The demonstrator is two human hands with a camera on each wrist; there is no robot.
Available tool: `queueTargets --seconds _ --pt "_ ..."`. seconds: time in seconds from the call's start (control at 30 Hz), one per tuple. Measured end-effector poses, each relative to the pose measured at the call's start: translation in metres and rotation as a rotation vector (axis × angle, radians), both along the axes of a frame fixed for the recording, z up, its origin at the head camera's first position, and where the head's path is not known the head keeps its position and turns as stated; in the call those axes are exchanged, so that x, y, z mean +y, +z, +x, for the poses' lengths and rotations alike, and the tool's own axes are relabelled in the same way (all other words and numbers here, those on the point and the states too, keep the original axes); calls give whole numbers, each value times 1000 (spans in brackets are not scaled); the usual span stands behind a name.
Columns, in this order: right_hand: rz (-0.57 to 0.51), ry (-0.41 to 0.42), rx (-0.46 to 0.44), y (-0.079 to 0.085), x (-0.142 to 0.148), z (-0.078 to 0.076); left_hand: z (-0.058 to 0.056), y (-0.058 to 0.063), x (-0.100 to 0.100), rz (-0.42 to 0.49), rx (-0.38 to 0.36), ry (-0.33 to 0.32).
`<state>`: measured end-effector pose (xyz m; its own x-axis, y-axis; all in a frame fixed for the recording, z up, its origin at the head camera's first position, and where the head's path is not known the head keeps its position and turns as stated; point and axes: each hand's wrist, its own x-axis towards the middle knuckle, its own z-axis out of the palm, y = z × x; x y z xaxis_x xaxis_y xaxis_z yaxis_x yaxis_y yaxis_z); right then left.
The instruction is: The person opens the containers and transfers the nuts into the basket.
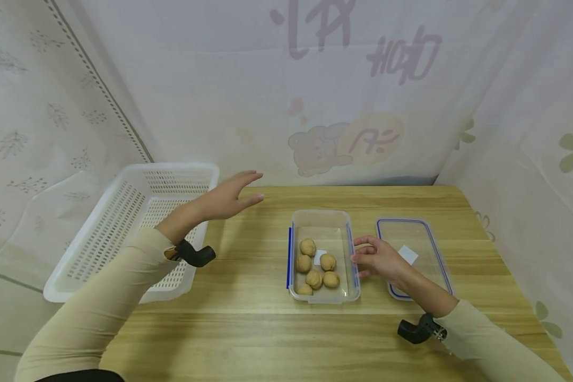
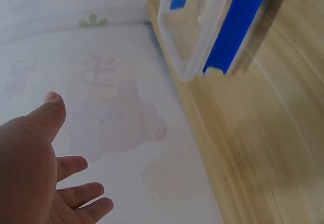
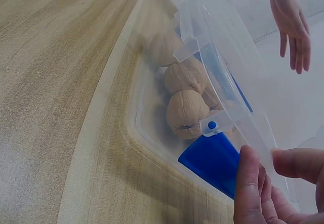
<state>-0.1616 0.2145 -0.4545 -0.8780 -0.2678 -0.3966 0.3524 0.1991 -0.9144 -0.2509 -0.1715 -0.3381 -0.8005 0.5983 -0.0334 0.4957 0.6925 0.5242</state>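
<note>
A clear plastic food container (image 1: 336,294) with blue side clips stands on the table, holding several walnuts (image 1: 314,279) and a small white packet (image 1: 319,257). My right hand (image 1: 379,260) is at its right side. In the right wrist view the thumb and fingertips (image 3: 248,166) pinch the container's rim beside a blue clip (image 3: 212,158). My left hand (image 1: 226,196) is raised between the basket and the container, fingers extended, holding nothing. The left wrist view shows that hand (image 2: 30,168) apart from the container (image 2: 187,57).
A white perforated basket (image 1: 119,207) stands at the left of the wooden table (image 1: 248,339). To the right lies a clear lid (image 1: 406,228) with a blue seal and a white packet (image 1: 408,254) on it, partly behind my right forearm. Printed cloth (image 1: 248,106) hangs behind.
</note>
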Motion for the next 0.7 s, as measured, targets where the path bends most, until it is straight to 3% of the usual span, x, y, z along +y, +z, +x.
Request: queueTargets --seconds 0.4,0.57,0.7 --pt "4 2 -7 2 -1 0 7 -13 61 -43 -43 -164" --pt "6 -2 -14 3 -1 0 7 -23 83 -82 -39 -225" --pt "7 -4 -15 3 -1 0 7 -32 97 -90 -77 -280"
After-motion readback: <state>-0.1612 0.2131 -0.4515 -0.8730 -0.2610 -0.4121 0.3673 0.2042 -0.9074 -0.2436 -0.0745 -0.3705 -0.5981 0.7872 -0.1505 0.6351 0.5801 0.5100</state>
